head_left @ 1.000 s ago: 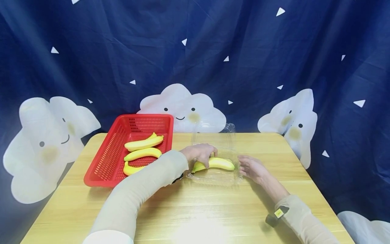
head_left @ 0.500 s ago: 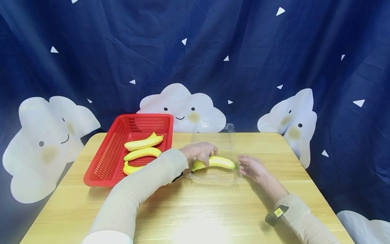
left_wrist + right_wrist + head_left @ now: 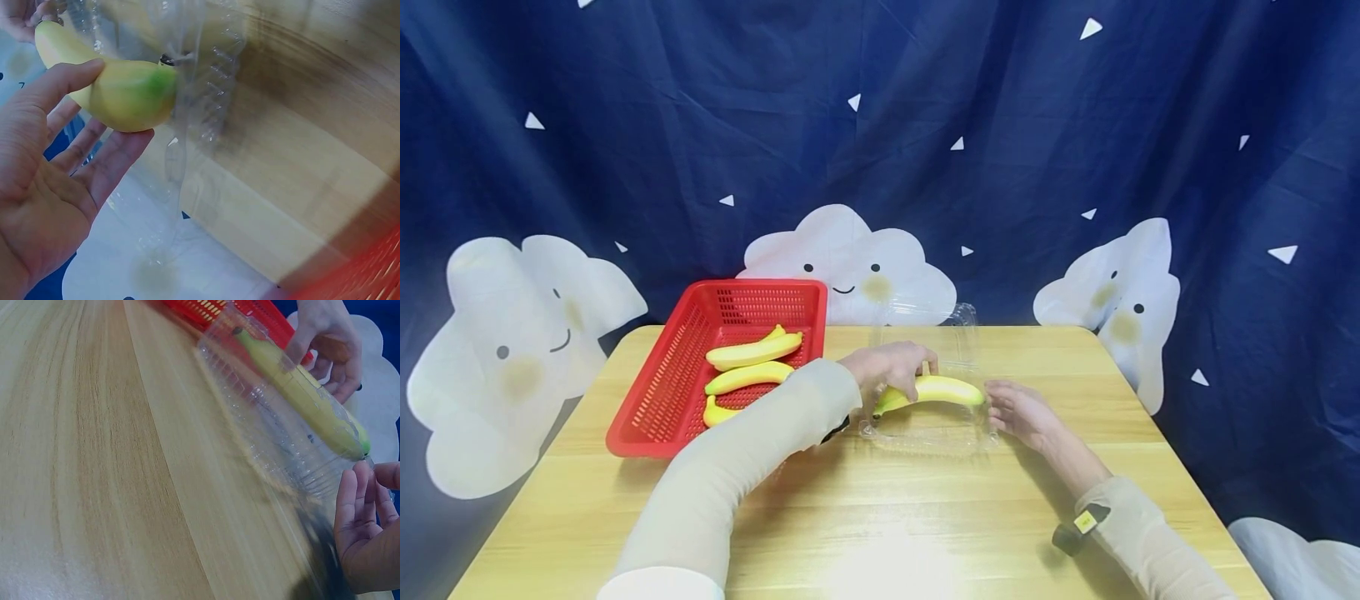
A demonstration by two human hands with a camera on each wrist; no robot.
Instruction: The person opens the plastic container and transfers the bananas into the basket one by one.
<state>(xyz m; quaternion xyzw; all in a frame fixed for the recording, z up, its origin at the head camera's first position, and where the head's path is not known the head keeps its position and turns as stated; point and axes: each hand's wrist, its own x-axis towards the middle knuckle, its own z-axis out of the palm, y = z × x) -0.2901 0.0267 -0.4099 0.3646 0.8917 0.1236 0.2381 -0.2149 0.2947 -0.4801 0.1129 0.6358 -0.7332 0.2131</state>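
A yellow banana (image 3: 942, 390) with green ends lies over the base of a clear plastic clamshell box (image 3: 250, 425). My left hand (image 3: 891, 367) grips it near its left end, thumb on one side and fingers on the other, as the left wrist view (image 3: 56, 169) shows. The box stands open on the table, its lid (image 3: 925, 333) raised at the back. At the box's right end is my right hand (image 3: 1018, 412); in the right wrist view its thumb and fingertips (image 3: 360, 467) pinch the rim, close by the banana's tip.
To the left stands a red plastic basket (image 3: 647, 408) with several more bananas (image 3: 752, 377) inside. My left sleeve (image 3: 760, 450) crosses in front of its near right corner. Behind the wooden table (image 3: 880, 517) hangs a dark blue curtain (image 3: 880, 125) printed with clouds.
My left hand has raised the banana a little and shifted it slightly right, toward the box's right end. The right hand, the box and the basket stay in place.
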